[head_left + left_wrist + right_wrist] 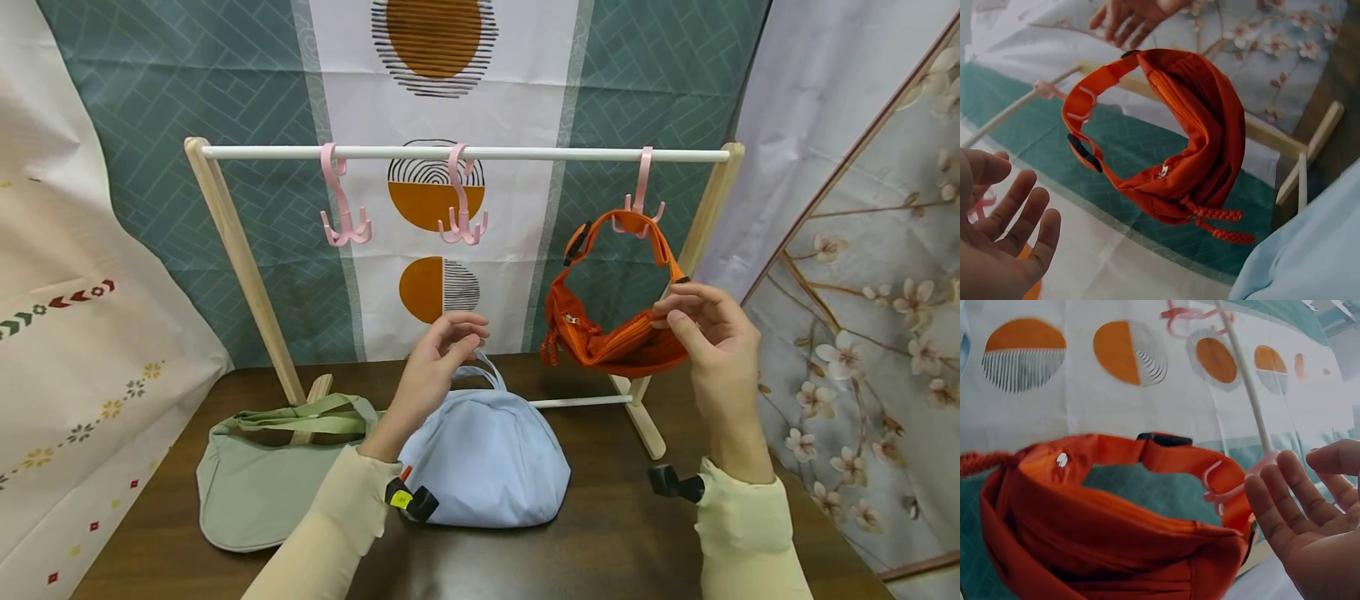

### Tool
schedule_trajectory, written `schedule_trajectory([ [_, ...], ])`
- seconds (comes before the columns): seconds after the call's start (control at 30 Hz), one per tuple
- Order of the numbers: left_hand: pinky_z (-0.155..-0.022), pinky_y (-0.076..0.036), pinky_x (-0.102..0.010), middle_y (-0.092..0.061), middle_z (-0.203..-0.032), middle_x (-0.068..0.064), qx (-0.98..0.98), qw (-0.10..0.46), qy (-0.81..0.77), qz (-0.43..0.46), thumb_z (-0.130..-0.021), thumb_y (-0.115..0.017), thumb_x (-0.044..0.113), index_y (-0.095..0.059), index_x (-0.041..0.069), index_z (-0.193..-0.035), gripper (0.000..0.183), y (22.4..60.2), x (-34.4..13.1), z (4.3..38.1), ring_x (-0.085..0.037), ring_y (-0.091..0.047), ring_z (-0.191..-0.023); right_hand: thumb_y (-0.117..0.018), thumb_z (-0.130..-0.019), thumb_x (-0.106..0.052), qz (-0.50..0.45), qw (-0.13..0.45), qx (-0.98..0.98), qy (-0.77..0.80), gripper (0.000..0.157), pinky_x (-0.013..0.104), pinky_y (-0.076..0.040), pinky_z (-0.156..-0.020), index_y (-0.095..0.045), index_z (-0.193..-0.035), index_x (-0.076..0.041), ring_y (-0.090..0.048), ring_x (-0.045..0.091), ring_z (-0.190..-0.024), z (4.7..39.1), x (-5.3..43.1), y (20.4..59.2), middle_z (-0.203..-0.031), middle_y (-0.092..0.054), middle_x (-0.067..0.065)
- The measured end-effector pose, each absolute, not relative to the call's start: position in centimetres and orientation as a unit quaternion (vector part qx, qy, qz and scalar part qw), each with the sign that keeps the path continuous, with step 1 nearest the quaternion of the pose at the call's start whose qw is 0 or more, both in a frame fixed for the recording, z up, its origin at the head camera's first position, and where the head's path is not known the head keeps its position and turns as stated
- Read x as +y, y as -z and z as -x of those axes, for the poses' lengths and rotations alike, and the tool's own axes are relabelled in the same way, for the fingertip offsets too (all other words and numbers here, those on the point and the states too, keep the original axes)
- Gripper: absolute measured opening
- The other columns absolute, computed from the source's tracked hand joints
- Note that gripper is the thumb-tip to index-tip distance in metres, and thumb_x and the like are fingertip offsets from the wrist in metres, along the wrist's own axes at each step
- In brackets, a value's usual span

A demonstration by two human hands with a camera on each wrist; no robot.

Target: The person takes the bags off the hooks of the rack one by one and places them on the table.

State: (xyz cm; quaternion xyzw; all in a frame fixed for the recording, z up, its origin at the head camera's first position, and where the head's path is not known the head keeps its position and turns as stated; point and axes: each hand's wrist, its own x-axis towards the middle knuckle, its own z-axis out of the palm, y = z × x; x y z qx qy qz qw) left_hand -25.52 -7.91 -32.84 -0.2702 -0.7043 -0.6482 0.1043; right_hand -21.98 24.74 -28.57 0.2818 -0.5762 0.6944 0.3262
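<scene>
Orange bag (pixel 618 348) hangs on pink hook (pixel 642 183), long axis crosswise, just L of nearer R hand (pixel 714 333), prob. untouched, L hand (pixel 438 358) farther off, both w/ fingers loose, empty.

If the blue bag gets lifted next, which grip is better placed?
Probably left: the left grip, empty, is near the blue bag, while the right grip is farther off, beside the orange bag.

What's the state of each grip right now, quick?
Left grip: open, holding nothing.
Right grip: open, fingers near the orange bag but not holding it.
</scene>
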Motion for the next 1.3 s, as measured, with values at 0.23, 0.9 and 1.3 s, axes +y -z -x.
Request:
schedule_trajectory([
  [0.23, -0.098, -0.052, -0.041, -0.068, -0.119, -0.016, -0.726, 0.134, 0.593, 0.322, -0.107, -0.058, 0.012, -0.066, 0.007, -0.128, 0.023, 29.8, -7.5, 26.0, -0.023, -0.062, -0.113, -0.057, -0.098, 0.015, -0.285, 0.323, -0.573, -0.697, 0.026, 0.030, -0.058, -0.084, -0.058, -0.123, 0.021, -0.070, 0.028, -0.089, 22.1, 25.6, 28.0, -0.100, -0.072, 0.018],
  [0.9, -0.100, -0.050, -0.040, -0.061, -0.125, -0.007, -0.735, 0.219, 0.494, 0.410, -0.104, -0.062, 0.009, -0.067, 0.005, -0.130, 0.026, 22.6, -5.1, 27.8, -0.023, -0.056, -0.114, -0.060, -0.095, 0.017, -0.232, 0.351, -0.616, -0.665, 0.028, 0.022, -0.050, -0.093, -0.066, -0.122, 0.011, -0.065, 0.021, -0.109, 22.1, 27.4, 26.5, -0.112, -0.069, 0.011],
  [1.3, -0.105, -0.042, -0.030, -0.058, -0.127, -0.007, -0.747, 0.294, 0.412, 0.432, -0.106, -0.059, 0.010, -0.066, 0.007, -0.131, 0.026, 19.7, -2.6, 28.9, -0.021, -0.051, -0.119, -0.064, -0.098, 0.007, -0.160, 0.376, -0.746, -0.526, 0.037, 0.022, -0.045, -0.102, -0.063, -0.134, -0.002, -0.057, 0.018, -0.120, 23.7, 27.8, 26.2, -0.124, -0.061, 0.000],
])
